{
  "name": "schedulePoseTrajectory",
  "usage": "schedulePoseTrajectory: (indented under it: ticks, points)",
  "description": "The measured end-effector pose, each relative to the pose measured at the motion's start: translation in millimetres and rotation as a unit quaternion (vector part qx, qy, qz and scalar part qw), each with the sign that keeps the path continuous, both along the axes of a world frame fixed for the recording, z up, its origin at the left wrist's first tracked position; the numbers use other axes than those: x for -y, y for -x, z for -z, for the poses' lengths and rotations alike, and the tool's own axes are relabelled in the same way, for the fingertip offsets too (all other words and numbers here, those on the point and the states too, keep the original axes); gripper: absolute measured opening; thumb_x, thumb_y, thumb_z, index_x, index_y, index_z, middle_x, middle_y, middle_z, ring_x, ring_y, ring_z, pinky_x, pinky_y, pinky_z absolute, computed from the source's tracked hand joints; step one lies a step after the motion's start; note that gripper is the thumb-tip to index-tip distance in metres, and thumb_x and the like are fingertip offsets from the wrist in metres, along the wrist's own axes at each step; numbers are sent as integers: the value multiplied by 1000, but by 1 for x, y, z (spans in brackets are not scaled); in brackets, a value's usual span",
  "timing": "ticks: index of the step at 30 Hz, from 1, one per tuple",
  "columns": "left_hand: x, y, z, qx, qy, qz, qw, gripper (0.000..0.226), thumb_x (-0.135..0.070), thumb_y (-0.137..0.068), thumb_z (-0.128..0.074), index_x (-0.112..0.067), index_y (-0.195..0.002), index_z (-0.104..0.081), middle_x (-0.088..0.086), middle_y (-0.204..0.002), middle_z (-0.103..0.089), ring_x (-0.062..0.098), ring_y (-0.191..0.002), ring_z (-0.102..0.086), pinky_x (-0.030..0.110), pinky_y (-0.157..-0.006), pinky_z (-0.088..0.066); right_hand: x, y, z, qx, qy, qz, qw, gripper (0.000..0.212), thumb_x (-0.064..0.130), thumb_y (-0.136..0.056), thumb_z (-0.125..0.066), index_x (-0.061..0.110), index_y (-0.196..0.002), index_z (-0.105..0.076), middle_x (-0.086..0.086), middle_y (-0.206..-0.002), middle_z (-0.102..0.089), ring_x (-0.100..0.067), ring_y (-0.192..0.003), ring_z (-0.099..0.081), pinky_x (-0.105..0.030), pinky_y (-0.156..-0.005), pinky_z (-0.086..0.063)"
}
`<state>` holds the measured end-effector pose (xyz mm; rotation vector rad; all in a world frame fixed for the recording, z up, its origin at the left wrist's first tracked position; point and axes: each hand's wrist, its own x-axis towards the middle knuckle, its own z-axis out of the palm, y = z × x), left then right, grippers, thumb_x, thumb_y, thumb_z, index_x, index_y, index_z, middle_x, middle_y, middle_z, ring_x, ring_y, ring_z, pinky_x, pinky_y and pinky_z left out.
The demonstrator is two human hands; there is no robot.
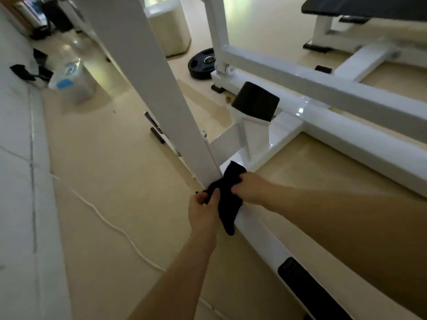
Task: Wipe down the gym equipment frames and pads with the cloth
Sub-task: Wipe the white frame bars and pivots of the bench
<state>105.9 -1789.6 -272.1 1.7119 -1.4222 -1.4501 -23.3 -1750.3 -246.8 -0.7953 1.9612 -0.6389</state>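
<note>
I see the cloth (227, 197) over the floor rail (261, 229) at the foot of the upright post (147, 88) — left hand (203, 209) gripping its left end, right hand (251, 188) its right side. A cable (111, 224) lies left of them; a weight plate (201, 63) sits behind the post.

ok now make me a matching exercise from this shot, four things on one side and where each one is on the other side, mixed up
Things
1. cloth
2. weight plate
3. white cable
4. bench pad

Places
a. top right corner of the view
b. lying flat on the floor, further off than the upright
c. gripped by the left hand and the right hand at the foot of the white upright
d. trailing across the floor on the left

Pairs: 1-c, 2-b, 3-d, 4-a
</note>
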Motion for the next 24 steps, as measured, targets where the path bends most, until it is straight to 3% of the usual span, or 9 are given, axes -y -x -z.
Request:
schedulePoseTrajectory:
  ticks: [2,4,7,11,15,18,20,22,24]
  points:
    - [-8,6,14,-50,-37,-15,998,34,-29,-85,-72,-14,-105,-50,-2,-97,-60,10,-86,-61,25,-68,-52,-10,-22,37,-56,-14,-75,996,37,28,-92,-44,4,-120,-48,-15,-113,-56,-27,-101,-53,-33,-84,-46]
    - [-5,10,22,-81,-48,-45,994,37,-25,-84,-74,-13,-111,-52,-1,-101,-65,11,-87,-65,26,-70,-55,-16,-38,59,-90,20,-14,996,54,37,-92,-41,10,-138,-31,-11,-124,-52,-29,-117,-47,-47,-93,-44]
    - [9,10,23,-53,-29,-37,997,14,-24,-85,-72,-13,-93,-70,3,-87,-73,20,-79,-70,41,-76,-58,3,-53,48,-133,106,90,981,39,23,-96,-40,9,-133,-40,-9,-118,-56,-27,-113,-49,-40,-87,-47]
    - [10,8,3,-68,55,-26,996,14,-18,-80,-71,-31,-75,-74,-4,-75,-73,21,-75,-69,41,-73,-58,24,-47,12,-30,141,156,977,34,5,-91,-41,13,-122,-53,-4,-102,-61,-24,-98,-58,-28,-77,-44]
    - [3,7,-35,-118,161,-34,979,36,-8,-90,-62,-40,-106,-70,-23,-87,-72,-1,-86,-68,18,-74,-50,19,-39,-17,-6,221,181,958,40,2,-87,-48,18,-123,-60,1,-113,-65,-20,-106,-59,-32,-95,-49]
    - [0,7,-72,-153,252,-30,955,43,-4,-93,-58,-25,-131,-60,-24,-94,-71,-3,-92,-67,12,-75,-49,23,-46,-54,-17,332,222,917,37,5,-89,-54,22,-121,-61,14,-101,-65,-4,-94,-59,-7,-84,-45]
    - [-3,6,-99,-149,311,-10,939,48,-3,-93,-59,-25,-135,-55,-26,-94,-70,-3,-92,-67,15,-78,-49,27,-47,-89,-23,407,225,885,38,5,-89,-55,24,-122,-61,17,-99,-65,1,-90,-59,-1,-79,-42]
    - [0,5,-128,-148,363,5,920,53,-2,-91,-63,-24,-138,-52,-33,-94,-68,-7,-94,-65,17,-83,-48,32,-48,-117,-23,477,220,851,41,4,-88,-53,23,-124,-60,14,-108,-65,0,-98,-59,-8,-88,-46]
    - [11,1,-148,-92,424,13,901,60,-5,-87,-67,-27,-140,-50,-42,-87,-62,-16,-90,-61,7,-80,-45,37,-55,-123,-47,510,213,832,39,9,-90,-50,18,-127,-58,5,-118,-63,-9,-107,-58,-23,-94,-48]
